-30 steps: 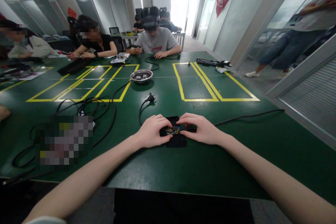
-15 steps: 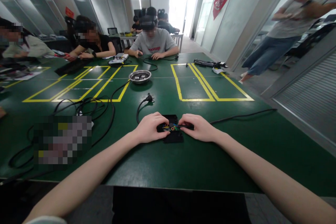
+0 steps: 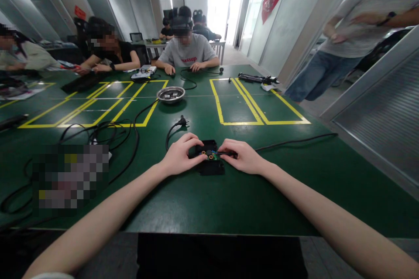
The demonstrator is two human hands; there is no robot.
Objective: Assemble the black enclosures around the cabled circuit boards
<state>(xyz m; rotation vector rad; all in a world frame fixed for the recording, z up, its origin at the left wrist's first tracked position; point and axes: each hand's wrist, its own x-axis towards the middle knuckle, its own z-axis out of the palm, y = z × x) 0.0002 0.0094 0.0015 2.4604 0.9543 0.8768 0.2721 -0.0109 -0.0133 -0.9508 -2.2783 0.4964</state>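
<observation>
On the table in front of me lies an opened black plastic case (image 3: 212, 168), its two halves spread to the near and far side. Between them sits a green circuit board (image 3: 214, 155) with copper coils. My left hand (image 3: 179, 155) grips the board's left end, thumb on the near side and fingers at the far side. A black power cord with a plug (image 3: 182, 121) runs out behind this hand. At the board's right end my right hand (image 3: 241, 157) pinches a black cable (image 3: 294, 140), which trails off to the right. The fingertips partly cover both ends.
A metal bowl (image 3: 170, 95) holding small metal parts stands farther back. Coiled black cables (image 3: 108, 128) and a blurred-out item (image 3: 72, 176) lie on the left. Yellow tape (image 3: 240, 123) marks the green table. Several people sit across; one person (image 3: 356, 30) stands at right.
The view has shifted slightly. My left index finger is raised a little toward the far case half, thumb still at the board. My right hand keeps its pinch. The standing person has shifted.
</observation>
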